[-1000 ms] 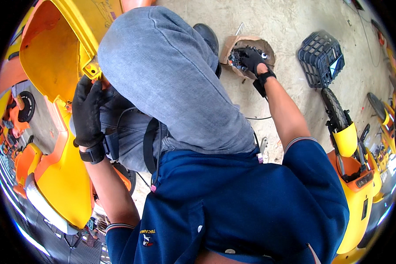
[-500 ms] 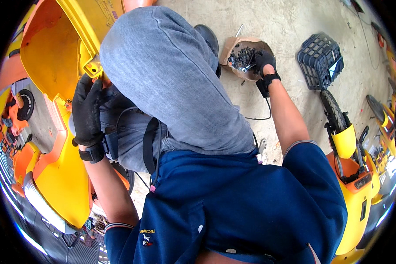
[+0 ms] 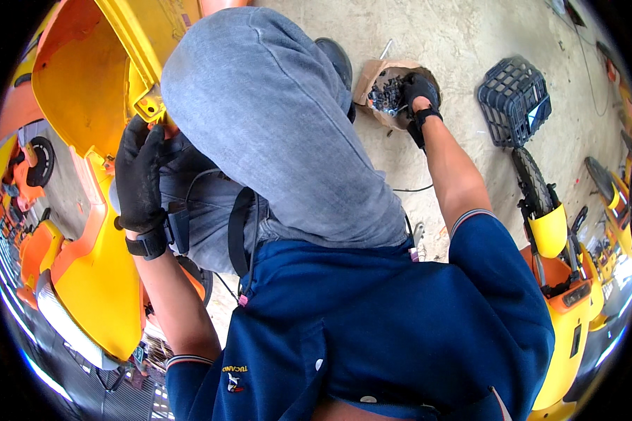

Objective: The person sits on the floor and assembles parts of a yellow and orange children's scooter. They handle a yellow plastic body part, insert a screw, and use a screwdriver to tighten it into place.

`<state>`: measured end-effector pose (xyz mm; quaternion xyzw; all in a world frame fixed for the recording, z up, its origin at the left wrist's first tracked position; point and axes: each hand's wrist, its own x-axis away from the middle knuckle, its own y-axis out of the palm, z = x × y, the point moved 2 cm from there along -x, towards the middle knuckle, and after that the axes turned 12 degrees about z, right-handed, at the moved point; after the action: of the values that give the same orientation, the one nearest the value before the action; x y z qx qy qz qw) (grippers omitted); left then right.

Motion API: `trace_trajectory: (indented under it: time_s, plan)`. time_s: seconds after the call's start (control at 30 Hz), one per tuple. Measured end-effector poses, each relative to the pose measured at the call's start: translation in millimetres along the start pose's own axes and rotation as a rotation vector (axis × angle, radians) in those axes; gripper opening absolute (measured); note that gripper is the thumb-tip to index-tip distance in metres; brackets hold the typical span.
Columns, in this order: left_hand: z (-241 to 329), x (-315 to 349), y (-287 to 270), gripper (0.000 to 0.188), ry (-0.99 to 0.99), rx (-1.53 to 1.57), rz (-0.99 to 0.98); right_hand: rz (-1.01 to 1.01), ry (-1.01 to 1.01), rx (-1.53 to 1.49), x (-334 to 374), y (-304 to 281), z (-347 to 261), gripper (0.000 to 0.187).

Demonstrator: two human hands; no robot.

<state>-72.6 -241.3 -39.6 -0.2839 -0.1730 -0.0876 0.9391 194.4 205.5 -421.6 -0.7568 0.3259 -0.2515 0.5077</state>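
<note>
Yellow panel (image 3: 74, 88) is showing upper left, left hand (image 3: 139, 179) resting at its bracket (image 3: 145, 104), grip unclear to me; right hand (image 3: 420, 90) is dwelling inside the upper-centre paper bag (image 3: 366, 83), grasp hidden, many dark parts (image 3: 385, 97) seemingly lying unused

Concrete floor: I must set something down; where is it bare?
Free: pale concrete floor between the brown paper bag and the black lattice plastic crate, and between the bag and the thin black cable. Crowded: the bag, with small dark parts and the black-gloved right hand, and the curved yellow panel by the black-gloved left hand.
</note>
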Motion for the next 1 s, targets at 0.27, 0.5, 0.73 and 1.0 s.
trace_trajectory:
  time_s: [0.27, 0.5, 0.73, 1.0]
  plan:
    - [-7.2, 6.9, -8.8, 0.033, 0.453, -0.499, 0.001, -0.142, 0.527, -0.676, 3.2, -42.3, -62.2, 0.020]
    - [-1.0, 10.9, -14.1, 0.040, 0.071, 0.083, 0.089, -0.242, 0.250, -0.417, -2.1, -39.2, -47.7, 0.025]
    - [-17.7, 13.3, -17.8, 0.039, -0.098, 0.215, 0.069, -0.299, -0.088, -0.237, -9.7, -52.9, -52.9, 0.028]
    - [-20.0, 0.5, -11.0, 0.039, 0.106, 0.144, 0.050, -0.260, -0.127, -0.520, -11.4, -85.4, -40.7, 0.022]
